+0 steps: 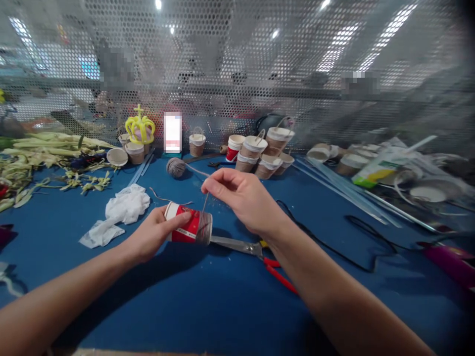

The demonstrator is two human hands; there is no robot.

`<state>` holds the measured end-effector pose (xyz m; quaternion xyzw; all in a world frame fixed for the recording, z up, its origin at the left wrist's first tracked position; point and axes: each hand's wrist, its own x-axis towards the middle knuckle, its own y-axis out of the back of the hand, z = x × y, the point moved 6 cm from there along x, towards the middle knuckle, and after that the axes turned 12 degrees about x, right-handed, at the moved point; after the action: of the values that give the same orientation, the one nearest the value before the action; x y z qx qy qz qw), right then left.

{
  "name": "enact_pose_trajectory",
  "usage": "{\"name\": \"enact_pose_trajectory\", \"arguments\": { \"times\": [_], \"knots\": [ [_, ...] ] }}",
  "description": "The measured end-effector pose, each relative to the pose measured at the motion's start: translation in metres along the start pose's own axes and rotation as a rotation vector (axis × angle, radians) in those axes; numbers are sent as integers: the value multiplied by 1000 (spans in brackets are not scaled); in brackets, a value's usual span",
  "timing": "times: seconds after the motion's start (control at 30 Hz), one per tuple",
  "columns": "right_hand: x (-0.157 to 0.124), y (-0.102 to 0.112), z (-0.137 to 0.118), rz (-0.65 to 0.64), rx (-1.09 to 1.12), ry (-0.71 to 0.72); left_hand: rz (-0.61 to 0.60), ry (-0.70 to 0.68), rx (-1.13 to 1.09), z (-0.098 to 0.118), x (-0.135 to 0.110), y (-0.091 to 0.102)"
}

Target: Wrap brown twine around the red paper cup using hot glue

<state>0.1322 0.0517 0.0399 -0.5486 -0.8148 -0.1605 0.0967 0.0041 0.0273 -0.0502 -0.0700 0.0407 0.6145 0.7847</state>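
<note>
A red and white paper cup (190,228) lies sideways in my left hand (158,230), with the thumb across its printed side. Grey-brown yarn (204,230) is wound round the end of the cup on the right. My right hand (241,198) is above that end, thumb and fingertips pinching the strand that rises from the cup. From the pinch the strand runs back to a ball of yarn (175,168) on the table. Scissors with red handles (241,244) lie beneath and right of the cup, partly hidden by my right forearm.
Several yarn-wrapped cups (256,153) with handles stand at the back, beside a red cup (235,147). Crumpled white fabric (128,203) lies left, near plant stems (48,148). A black cord (356,232) and clear strips (345,193) lie right. Perforated metal mesh (230,64) closes off the back.
</note>
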Motion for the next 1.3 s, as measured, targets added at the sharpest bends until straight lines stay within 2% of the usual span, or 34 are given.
{"name": "enact_pose_trajectory", "arguments": {
  "times": [0.33,0.7,0.9,1.1,1.3],
  "knots": [
    [4,2,12,27,-183,1,-2,-78,201,4,-10,-4],
    [6,3,26,14,-239,-74,9,-142,220,6,-14,-4],
    [3,-2,29,-23,-256,-138,74,-159,283,8,-18,-2],
    [3,-6,34,-75,-269,-188,86,-234,374,12,-22,-1],
    [1,-7,34,-92,-296,-197,149,-280,465,16,-25,1]
  ]
}}
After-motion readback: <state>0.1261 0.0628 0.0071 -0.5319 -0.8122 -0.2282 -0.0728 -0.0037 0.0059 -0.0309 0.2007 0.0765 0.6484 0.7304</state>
